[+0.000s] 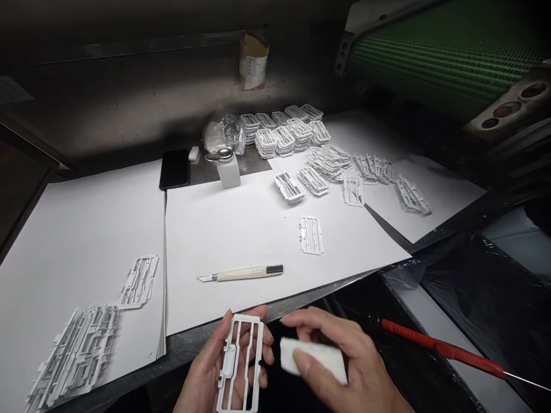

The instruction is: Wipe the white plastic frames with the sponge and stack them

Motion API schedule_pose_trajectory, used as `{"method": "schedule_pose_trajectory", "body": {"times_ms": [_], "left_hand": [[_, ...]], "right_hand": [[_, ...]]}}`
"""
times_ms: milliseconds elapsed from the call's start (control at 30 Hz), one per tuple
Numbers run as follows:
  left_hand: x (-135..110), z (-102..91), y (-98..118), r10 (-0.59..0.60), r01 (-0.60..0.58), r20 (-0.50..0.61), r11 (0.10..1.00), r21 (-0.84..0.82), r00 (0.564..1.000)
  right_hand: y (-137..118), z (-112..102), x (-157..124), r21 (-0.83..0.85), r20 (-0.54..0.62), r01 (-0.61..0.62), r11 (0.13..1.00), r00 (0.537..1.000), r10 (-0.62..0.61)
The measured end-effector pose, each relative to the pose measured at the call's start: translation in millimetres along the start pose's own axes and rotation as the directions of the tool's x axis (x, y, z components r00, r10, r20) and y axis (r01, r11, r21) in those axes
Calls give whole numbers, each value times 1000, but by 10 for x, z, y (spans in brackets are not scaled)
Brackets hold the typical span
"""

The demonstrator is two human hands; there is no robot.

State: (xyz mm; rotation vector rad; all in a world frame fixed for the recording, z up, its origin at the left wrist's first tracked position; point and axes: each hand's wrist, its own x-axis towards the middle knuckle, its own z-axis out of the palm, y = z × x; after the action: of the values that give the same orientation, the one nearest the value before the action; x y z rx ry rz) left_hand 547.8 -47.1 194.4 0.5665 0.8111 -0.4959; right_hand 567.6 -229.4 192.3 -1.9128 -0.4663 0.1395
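Observation:
My left hand holds a white plastic frame upright, its long slots facing me and the fingers curled behind it. In my right hand is a folded white cloth-like pad, pinched between thumb and fingers just to the right of the frame, apart from it. On the white paper beyond the hands lies a cream utility knife with its blade out to the left. A single plastic frame rests flat behind the knife.
Stacked frames stand at the back, with looser piles to the right. More frames lie front left. A white bottle, a black phone and a plastic bag sit behind. A red-handled tool lies right.

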Motion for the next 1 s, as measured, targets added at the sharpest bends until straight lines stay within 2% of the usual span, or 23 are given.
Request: {"method": "schedule_pose_trajectory", "body": {"times_ms": [100,233,367,467,633,833,1000], "left_hand": [[24,-2,-30,-19,19,40,1000,19,999],[28,22,-73,-17,17,44,1000,-3,999],[-1,48,-69,-37,37,-12,999,18,999],[2,39,-64,-51,53,-34,997,60,998],[31,37,-60,-33,32,3,989,142,999],[5,129,-29,-34,33,-63,999,-22,997],[2,136,-23,56,-59,-177,998,-10,983]], "right_hand": [[37,55,82,8,-69,7,1000,998,-6],[8,209,243,-4,-91,156,988,984,-156],[-41,279,308,-109,9,259,960,966,-260],[-1,190,258,-172,79,237,956,971,-226],[92,30,176,-136,11,166,977,986,-166],[21,159,255,-109,21,205,973,979,-204],[17,123,238,-75,-27,226,971,973,-229]]}}
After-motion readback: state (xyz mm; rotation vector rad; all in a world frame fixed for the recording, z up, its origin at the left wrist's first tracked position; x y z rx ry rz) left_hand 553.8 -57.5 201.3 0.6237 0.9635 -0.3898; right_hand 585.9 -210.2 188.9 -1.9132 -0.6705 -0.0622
